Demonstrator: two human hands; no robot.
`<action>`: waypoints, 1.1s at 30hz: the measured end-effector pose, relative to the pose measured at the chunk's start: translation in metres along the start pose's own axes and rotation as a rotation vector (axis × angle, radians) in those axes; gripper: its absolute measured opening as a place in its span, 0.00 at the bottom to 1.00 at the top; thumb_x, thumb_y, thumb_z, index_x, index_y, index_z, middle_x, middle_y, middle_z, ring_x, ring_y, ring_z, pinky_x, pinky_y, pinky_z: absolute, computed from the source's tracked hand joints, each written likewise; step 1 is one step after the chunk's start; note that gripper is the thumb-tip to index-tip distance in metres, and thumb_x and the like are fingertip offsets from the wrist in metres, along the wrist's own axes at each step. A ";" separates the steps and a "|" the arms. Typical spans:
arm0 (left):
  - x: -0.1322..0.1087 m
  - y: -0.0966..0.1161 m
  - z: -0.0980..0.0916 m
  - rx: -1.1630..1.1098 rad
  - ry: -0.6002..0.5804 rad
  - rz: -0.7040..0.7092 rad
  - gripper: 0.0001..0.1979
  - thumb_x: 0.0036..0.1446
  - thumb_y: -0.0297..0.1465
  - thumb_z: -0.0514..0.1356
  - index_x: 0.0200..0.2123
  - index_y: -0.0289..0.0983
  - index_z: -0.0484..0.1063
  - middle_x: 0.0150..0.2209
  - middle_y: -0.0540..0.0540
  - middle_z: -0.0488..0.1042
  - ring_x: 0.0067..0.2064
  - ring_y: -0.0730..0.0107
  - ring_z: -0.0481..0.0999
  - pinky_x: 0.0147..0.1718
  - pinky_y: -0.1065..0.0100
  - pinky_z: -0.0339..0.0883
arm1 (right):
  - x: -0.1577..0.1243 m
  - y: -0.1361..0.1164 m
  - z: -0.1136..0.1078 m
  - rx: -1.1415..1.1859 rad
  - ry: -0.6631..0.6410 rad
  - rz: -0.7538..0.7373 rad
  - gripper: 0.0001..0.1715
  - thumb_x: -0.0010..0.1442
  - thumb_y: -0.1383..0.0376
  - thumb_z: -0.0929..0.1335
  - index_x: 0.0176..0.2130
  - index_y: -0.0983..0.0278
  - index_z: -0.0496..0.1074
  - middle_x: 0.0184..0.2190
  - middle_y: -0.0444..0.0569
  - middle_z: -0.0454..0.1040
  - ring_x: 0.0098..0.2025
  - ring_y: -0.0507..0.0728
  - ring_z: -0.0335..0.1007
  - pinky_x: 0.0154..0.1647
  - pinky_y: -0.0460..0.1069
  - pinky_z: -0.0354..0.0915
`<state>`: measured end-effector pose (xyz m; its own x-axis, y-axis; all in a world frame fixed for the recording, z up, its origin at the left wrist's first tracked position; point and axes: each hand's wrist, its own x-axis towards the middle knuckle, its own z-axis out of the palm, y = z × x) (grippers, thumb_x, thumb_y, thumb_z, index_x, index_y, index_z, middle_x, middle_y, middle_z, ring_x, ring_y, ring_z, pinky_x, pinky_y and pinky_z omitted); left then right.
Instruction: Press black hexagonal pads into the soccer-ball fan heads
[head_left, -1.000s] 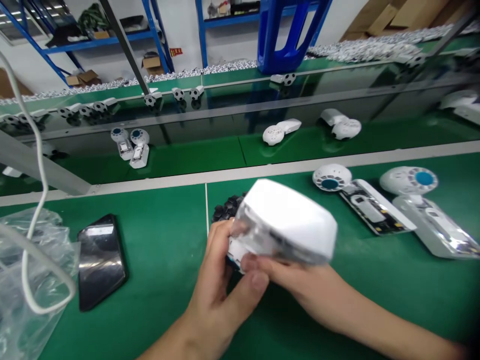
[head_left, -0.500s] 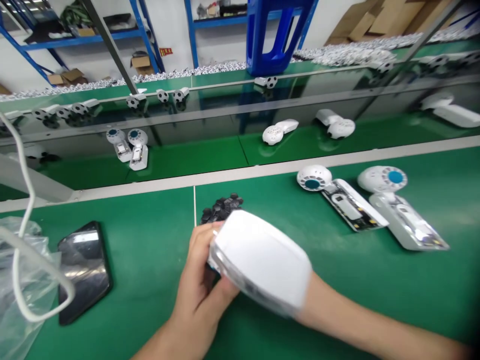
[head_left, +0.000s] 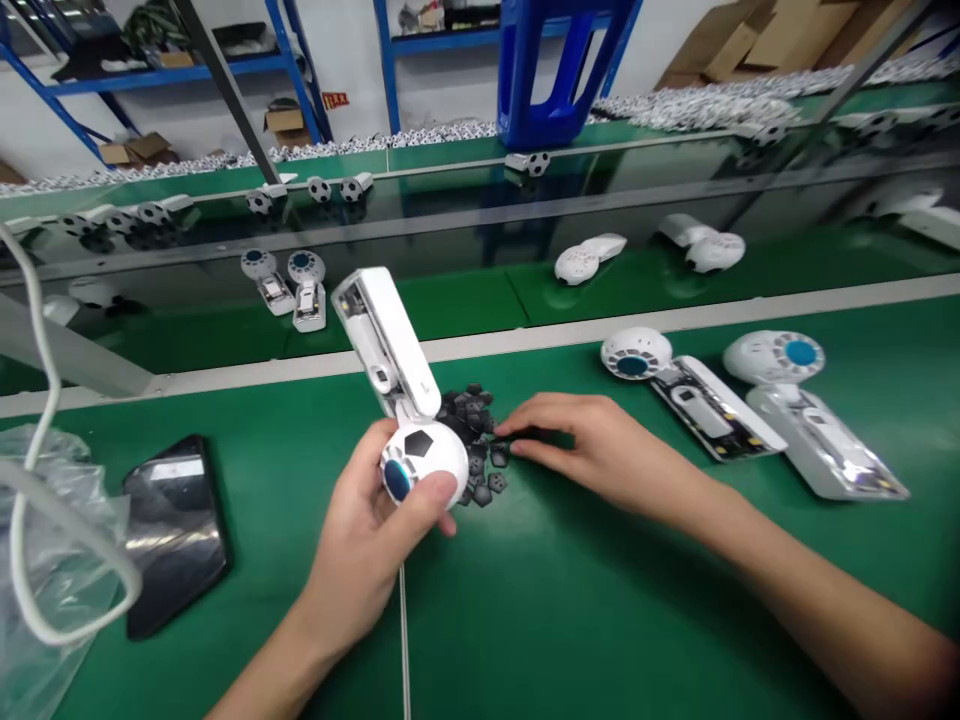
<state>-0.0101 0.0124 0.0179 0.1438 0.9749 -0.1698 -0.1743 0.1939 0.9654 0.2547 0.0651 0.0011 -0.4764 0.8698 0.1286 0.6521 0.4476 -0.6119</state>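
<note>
My left hand (head_left: 375, 530) is closed around the ball-shaped head of a white folding device (head_left: 439, 455). One black pentagon shows on the head, beside a blue disc. The device's long rectangular body points up and away, its open side facing left. By the device lies a loose pile of small black pentagon pieces (head_left: 472, 415), partly hidden behind the ball. At the pile's right edge, my right hand (head_left: 581, 440) has thumb and index finger pinched close together on one of the pieces.
Two similar white devices (head_left: 697, 410) (head_left: 795, 420) lie to the right. A black glossy panel (head_left: 176, 530), a clear plastic bag (head_left: 52, 540) and a white cable (head_left: 34, 400) are on the left. Beyond the ledge, more devices (head_left: 307, 290) sit on a green belt. A blue stool (head_left: 547, 90) stands farther back.
The device has turned in my left hand: its body now points away and its ball head shows. My right hand has come from behind it to the black pieces.
</note>
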 end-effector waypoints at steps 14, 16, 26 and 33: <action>-0.002 -0.001 0.004 -0.103 -0.004 -0.001 0.27 0.65 0.46 0.73 0.58 0.37 0.75 0.50 0.40 0.84 0.38 0.62 0.86 0.32 0.66 0.83 | 0.001 -0.005 0.009 -0.400 0.063 -0.337 0.13 0.70 0.74 0.71 0.53 0.72 0.83 0.36 0.55 0.84 0.36 0.65 0.83 0.36 0.58 0.78; -0.003 -0.001 0.005 -0.106 -0.032 -0.008 0.27 0.66 0.48 0.72 0.57 0.36 0.73 0.44 0.42 0.84 0.36 0.63 0.84 0.30 0.66 0.81 | 0.001 -0.006 0.008 -0.429 0.142 -0.367 0.16 0.72 0.75 0.69 0.55 0.73 0.81 0.35 0.55 0.83 0.36 0.64 0.82 0.35 0.57 0.77; -0.011 -0.011 0.001 -0.115 -0.049 0.055 0.29 0.65 0.50 0.72 0.61 0.42 0.72 0.43 0.49 0.76 0.36 0.71 0.72 0.33 0.69 0.70 | -0.037 -0.053 -0.005 -0.289 0.444 -0.603 0.21 0.68 0.74 0.75 0.57 0.57 0.82 0.52 0.51 0.88 0.52 0.63 0.87 0.54 0.56 0.84; -0.014 -0.017 -0.002 -0.069 -0.211 0.210 0.17 0.73 0.44 0.66 0.58 0.44 0.72 0.43 0.51 0.75 0.37 0.72 0.71 0.38 0.68 0.68 | -0.050 -0.068 -0.006 -0.252 0.422 -0.509 0.24 0.67 0.78 0.74 0.54 0.52 0.82 0.54 0.47 0.87 0.63 0.63 0.83 0.61 0.56 0.84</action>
<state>-0.0108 -0.0043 0.0035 0.2953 0.9517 0.0842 -0.2864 0.0041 0.9581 0.2374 -0.0078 0.0411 -0.5225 0.5231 0.6734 0.5497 0.8103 -0.2029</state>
